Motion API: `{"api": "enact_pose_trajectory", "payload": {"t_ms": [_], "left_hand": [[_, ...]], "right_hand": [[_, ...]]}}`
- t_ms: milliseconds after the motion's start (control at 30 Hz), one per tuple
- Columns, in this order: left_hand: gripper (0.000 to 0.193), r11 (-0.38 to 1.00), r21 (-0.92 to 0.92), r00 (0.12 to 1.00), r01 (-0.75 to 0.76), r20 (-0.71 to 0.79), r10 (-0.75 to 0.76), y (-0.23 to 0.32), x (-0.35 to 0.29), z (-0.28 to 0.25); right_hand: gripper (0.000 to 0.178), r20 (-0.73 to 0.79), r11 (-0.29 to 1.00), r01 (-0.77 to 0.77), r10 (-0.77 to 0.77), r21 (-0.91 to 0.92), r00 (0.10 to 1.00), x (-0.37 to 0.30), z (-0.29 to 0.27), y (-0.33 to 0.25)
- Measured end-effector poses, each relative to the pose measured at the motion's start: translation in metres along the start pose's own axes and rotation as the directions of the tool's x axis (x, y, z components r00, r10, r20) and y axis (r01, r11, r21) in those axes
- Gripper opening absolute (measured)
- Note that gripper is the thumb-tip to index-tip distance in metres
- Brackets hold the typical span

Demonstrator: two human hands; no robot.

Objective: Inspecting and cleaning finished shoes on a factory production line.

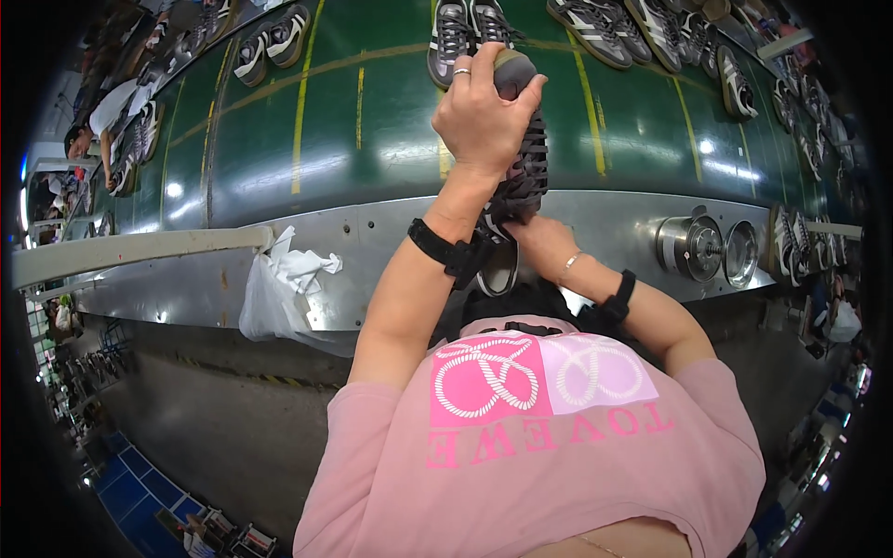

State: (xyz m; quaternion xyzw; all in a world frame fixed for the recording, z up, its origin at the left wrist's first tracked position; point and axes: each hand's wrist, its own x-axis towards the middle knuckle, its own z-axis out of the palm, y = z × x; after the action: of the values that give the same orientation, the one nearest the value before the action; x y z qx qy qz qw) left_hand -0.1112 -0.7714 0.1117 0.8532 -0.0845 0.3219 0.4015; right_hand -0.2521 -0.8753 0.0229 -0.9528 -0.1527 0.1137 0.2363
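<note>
A dark grey sneaker with black laces is held in front of my chest, over the metal edge of the bench. My left hand, with a ring on one finger, closes around its rounded toe. My right hand is closed at the sneaker's near end, below the laces; its fingertips are partly hidden there. A pale-lined shoe opening shows just beneath that hand, and I cannot tell whether it belongs to the same shoe. Right beyond my left hand stands a pair of grey sneakers with white stripes.
The green conveyor belt carries more pairs of sneakers at the back. On the metal ledge are a round steel container and its lid. A white plastic bag hangs at left by a beam. Another person works far left.
</note>
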Motion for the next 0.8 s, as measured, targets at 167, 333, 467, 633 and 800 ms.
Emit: {"api": "enact_pose_trajectory", "payload": {"t_ms": [167,333,467,633,800], "left_hand": [[0.05,1.0,0.002,1.0,-0.013,0.026,0.013,0.002,0.002,0.003],[0.05,1.0,-0.017,1.0,0.019,-0.002,-0.019,-0.01,0.003,0.003],[0.05,1.0,0.005,1.0,-0.026,0.01,0.026,-0.003,0.006,0.011],[0.05,1.0,0.001,1.0,0.015,0.002,-0.015,-0.009,0.005,0.007],[0.051,0.998,-0.022,0.998,0.063,-0.001,-0.063,-0.015,0.005,0.004]], "right_hand": [[0.032,0.177,0.986,0.043,-0.014,-0.158,0.984,0.015,0.018,0.014],[0.022,-0.084,0.998,0.056,-0.056,-0.009,0.995,-0.015,-0.009,-0.002],[0.023,0.025,0.98,0.118,-0.115,-0.16,0.993,0.012,0.01,0.006],[0.026,0.058,0.99,0.076,-0.069,-0.115,0.996,0.0,-0.001,0.002],[0.028,-0.104,0.997,0.052,-0.046,0.05,0.994,-0.012,-0.008,-0.002]]}}
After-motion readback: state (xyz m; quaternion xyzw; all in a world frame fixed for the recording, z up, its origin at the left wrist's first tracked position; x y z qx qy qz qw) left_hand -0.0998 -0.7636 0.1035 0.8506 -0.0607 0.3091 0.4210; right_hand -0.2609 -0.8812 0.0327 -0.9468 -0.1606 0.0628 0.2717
